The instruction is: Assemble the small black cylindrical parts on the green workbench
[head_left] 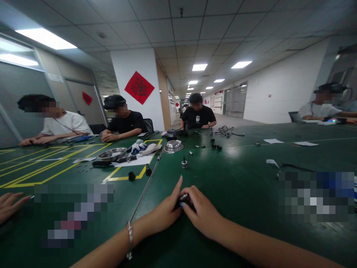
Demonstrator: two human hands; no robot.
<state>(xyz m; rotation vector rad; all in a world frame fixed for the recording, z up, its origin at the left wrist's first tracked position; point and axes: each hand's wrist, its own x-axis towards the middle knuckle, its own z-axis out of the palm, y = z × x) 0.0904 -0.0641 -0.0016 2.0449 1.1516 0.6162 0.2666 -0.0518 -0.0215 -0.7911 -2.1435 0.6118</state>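
Note:
My left hand [169, 208] and my right hand [199, 210] meet low over the green table. Between them is a small black-and-metal part [184, 197], mostly covered by fingers. My right fingers curl over it from the right. The left hand cups it from the other side, its thumb pointing up. What the part is, I cannot make out. Just beyond my hands stands a small metal cylinder with a thin dark stem [184, 163]. Two black tapered pieces lie farther left, one plain [132, 176] and one with a narrower top [148, 170].
A thin metal rod [145, 190] runs along the table left of my hands. Beyond lie a metal bowl [125, 150], a shiny dish [173, 146], gloves [150, 149] and several small black parts [216, 147]. Another person's hand [11, 205] rests at left. Several people sit around the table.

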